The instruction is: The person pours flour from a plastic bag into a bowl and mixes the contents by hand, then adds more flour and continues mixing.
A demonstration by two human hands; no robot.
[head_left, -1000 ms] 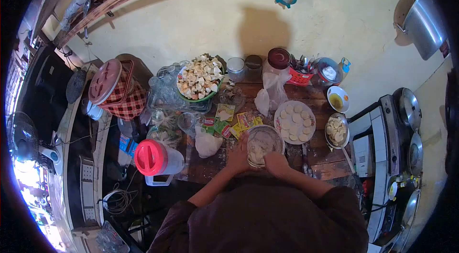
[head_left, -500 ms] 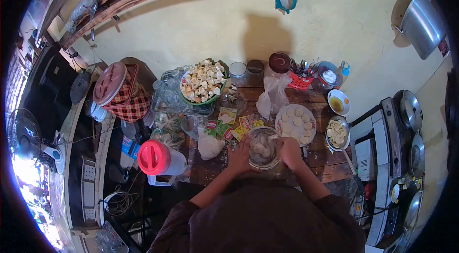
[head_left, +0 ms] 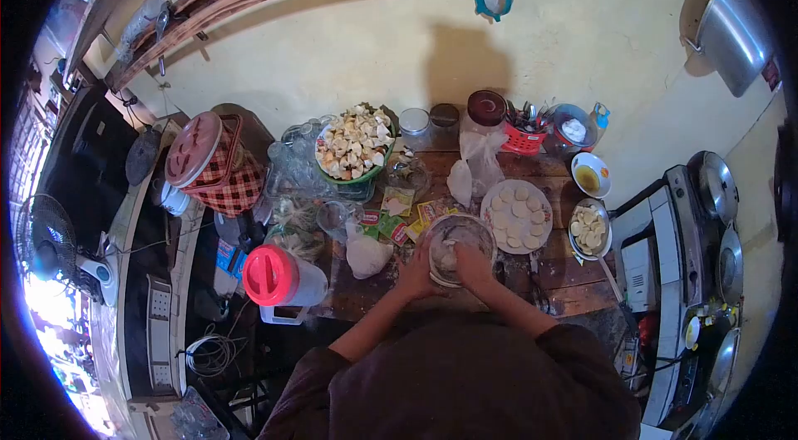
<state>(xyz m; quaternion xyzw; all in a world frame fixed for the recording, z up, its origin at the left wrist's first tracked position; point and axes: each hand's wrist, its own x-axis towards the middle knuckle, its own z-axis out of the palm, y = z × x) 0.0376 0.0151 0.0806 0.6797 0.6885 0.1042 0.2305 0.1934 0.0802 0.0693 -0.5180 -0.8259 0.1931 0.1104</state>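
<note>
A round, see-through mixing bowl stands near the front edge of the wooden table, its wall smeared with white. My left hand grips the bowl's left side from outside. Inside the bowl, my right hand is closed at a lump of pale dough; its fingertips are partly hidden. Just right of the bowl lies a floral-rimmed plate with several flat, round dough pieces. Colourful seasoning packets lie behind my left hand, beside a plastic bag of white stuff.
A pink-lidded jug stands at left. Behind it are a checked basket and a green bowl of chopped pieces. A long-handled pan of pale pieces sits at right, near the stove.
My right hand has moved left from the bowl's right rim into the bowl, down onto the dough. The bowl sits slightly further right. My left hand stays on its side.
</note>
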